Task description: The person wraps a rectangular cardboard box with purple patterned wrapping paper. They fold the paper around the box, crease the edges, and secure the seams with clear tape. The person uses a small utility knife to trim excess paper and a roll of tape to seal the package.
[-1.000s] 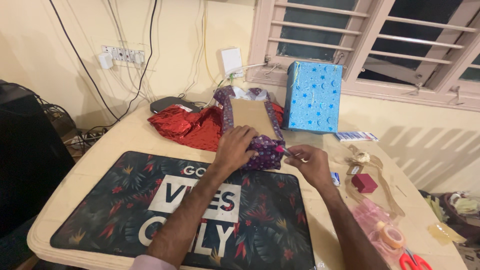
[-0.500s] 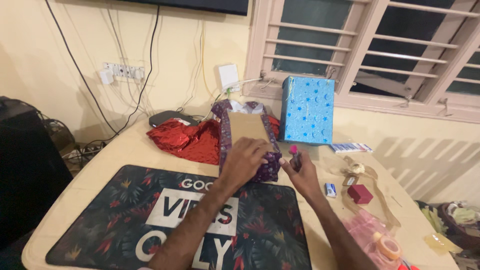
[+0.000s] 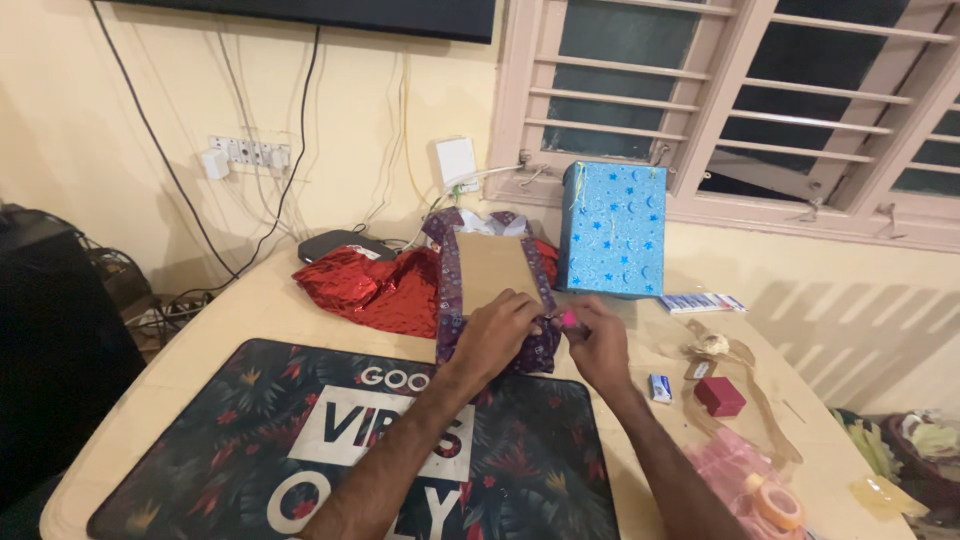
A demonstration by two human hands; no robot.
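Note:
A brown cardboard box [image 3: 492,268] lies on purple patterned wrapping paper [image 3: 449,290] on the beige table [image 3: 250,310]. My left hand [image 3: 497,335] presses down on the near end of the box, holding the folded paper. My right hand [image 3: 598,345] is just to the right of it, pinching a small pink object [image 3: 570,320] at the paper's edge. What the pink object is cannot be made out.
A blue starred gift box [image 3: 612,228] stands behind the parcel. Red shiny paper [image 3: 375,288] lies to the left. A dark printed mat [image 3: 360,450] covers the near table. A small red box [image 3: 719,396], ribbon [image 3: 720,348], tape roll [image 3: 777,505] and pink bag [image 3: 725,470] lie right.
The camera view has shifted slightly upward and back. My right hand has moved in closer to the parcel's near right corner, beside my left hand, which stays pressed on the parcel.

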